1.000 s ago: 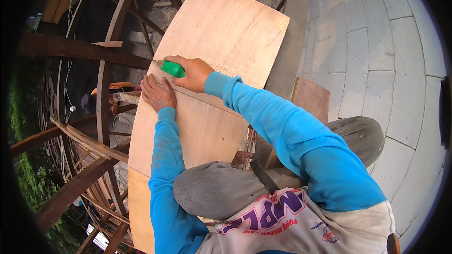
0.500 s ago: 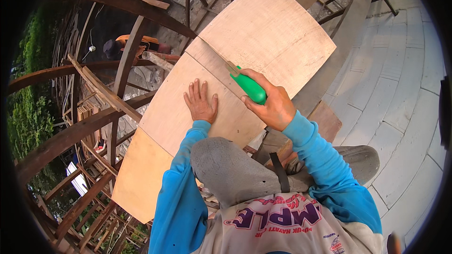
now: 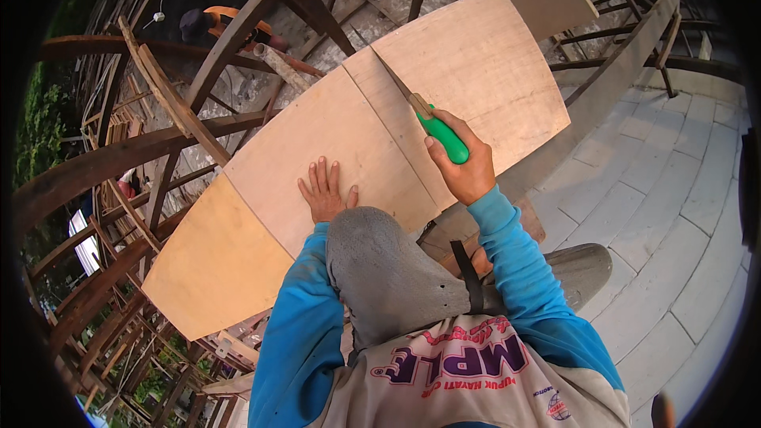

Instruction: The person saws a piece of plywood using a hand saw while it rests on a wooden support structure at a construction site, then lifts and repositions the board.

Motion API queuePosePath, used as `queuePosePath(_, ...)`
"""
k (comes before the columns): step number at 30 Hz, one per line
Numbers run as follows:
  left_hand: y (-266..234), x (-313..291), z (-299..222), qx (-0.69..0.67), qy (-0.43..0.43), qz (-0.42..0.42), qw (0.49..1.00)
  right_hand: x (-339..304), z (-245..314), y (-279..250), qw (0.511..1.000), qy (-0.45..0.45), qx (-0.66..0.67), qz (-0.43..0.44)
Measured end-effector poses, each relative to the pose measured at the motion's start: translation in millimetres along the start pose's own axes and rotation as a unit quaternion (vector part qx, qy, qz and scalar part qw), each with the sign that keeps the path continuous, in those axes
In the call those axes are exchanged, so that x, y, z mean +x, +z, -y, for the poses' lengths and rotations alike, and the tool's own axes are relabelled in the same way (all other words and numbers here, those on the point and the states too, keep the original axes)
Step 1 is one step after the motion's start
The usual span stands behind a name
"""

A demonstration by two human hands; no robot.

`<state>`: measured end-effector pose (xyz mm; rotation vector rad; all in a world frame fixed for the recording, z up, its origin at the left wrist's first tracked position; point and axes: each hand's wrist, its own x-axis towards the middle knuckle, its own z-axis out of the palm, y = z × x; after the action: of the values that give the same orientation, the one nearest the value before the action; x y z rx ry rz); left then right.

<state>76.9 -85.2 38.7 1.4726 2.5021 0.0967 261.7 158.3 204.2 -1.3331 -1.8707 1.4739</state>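
Observation:
My right hand (image 3: 469, 160) is wrapped round the green handle of a hand saw (image 3: 396, 75). Its narrow blade slants up and left across a pale plywood sheet (image 3: 476, 55) to the sheet's far left edge. Left of the blade, a straight thin line runs roughly alongside it over the wood. My left hand (image 3: 323, 192) lies flat on the plywood, fingers spread, left of that line. My bent knee in grey trousers is close beside this hand and covers part of the near edge.
A yellower panel (image 3: 218, 261) adjoins at the lower left. Curved dark timber ribs (image 3: 119, 154) surround the left side, with a drop beyond. A person in orange (image 3: 230, 22) is lower down, far left. Pale grey planking (image 3: 650, 182) extends on the right. Another board (image 3: 552, 1) sits behind.
The whole view has shifted and turned, so the plywood sits lower and tilts differently. My right hand still grips the saw, more of whose blade shows. My left hand stays flat on the wood.

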Motion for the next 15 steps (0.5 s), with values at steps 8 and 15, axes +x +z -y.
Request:
queuePosePath(8, 2.4, -6.2, -2.0, 0.005, 0.015, -0.017, 1.000, -110.9, 39.5, -83.1, 0.998, 0.047, -0.048, 0.019)
queuePosePath(15, -0.2, 3.2, -8.7, 0.003, 0.005, -0.019, 1.000, 78.8, -21.6, 52.6, 0.998, -0.043, -0.030, -0.022)
